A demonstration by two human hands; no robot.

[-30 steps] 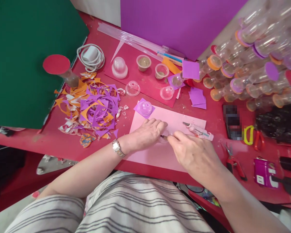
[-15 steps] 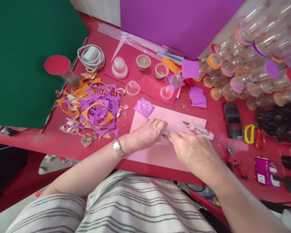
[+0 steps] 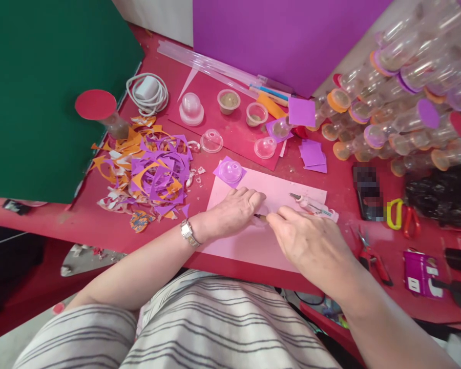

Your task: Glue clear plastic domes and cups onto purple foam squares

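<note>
Your left hand [image 3: 236,207] presses flat, fingers curled, on the pink sheet [image 3: 253,241] at the tabletop's [image 3: 80,220] near edge. Your right hand [image 3: 311,243] pinches a thin tool [image 3: 260,217] there.

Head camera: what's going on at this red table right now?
A person sits at a red table with both hands on a pink sheet. The left hand presses flat on the sheet, while the right hand pinches a thin tool whose tip meets the paper beside the left hand's fingers. A pile of purple and orange scraps lies to the left, clear domes behind the sheet, and capped tubes are stacked at the right.
</note>
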